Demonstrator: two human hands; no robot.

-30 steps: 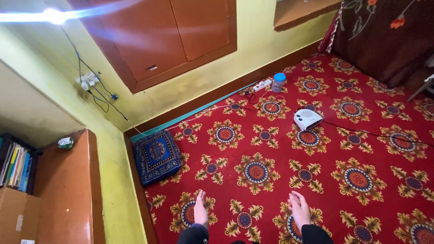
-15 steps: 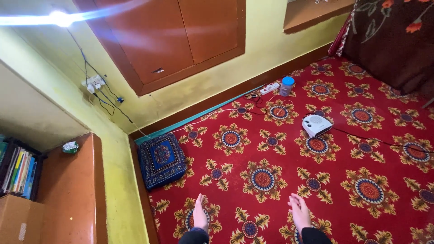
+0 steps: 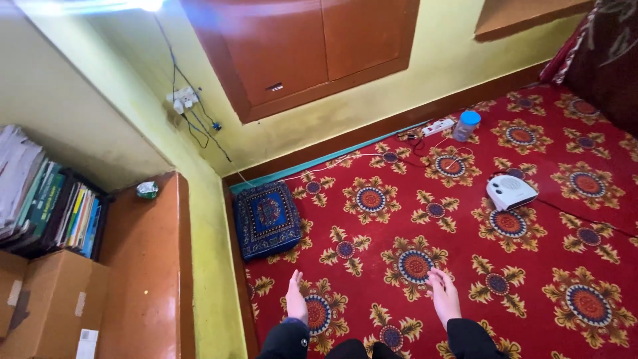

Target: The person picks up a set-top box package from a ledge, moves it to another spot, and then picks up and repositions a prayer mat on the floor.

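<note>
My left hand [image 3: 295, 298] and my right hand [image 3: 444, 296] reach out low over a red patterned carpet [image 3: 551, 252], both in dark sleeves, fingers apart, holding nothing. A blue patterned cushion [image 3: 267, 219] lies on the carpet just beyond my left hand, against the yellow wall. A small white fan heater [image 3: 510, 191] sits further out to the right of my right hand, with a dark cord running from it.
A power strip [image 3: 437, 126] and a blue-lidded jar [image 3: 466, 125] lie by the far wall under wooden cabinet doors [image 3: 312, 46]. At left stand a brown shelf unit [image 3: 149, 266], books [image 3: 63, 213] and a cardboard box [image 3: 50, 306]. Wall sockets [image 3: 183, 100] trail cables.
The view has swung left and down: shelf, books and box show more, the curtain at right has nearly left the frame. Both hands stay spread over the carpet.
</note>
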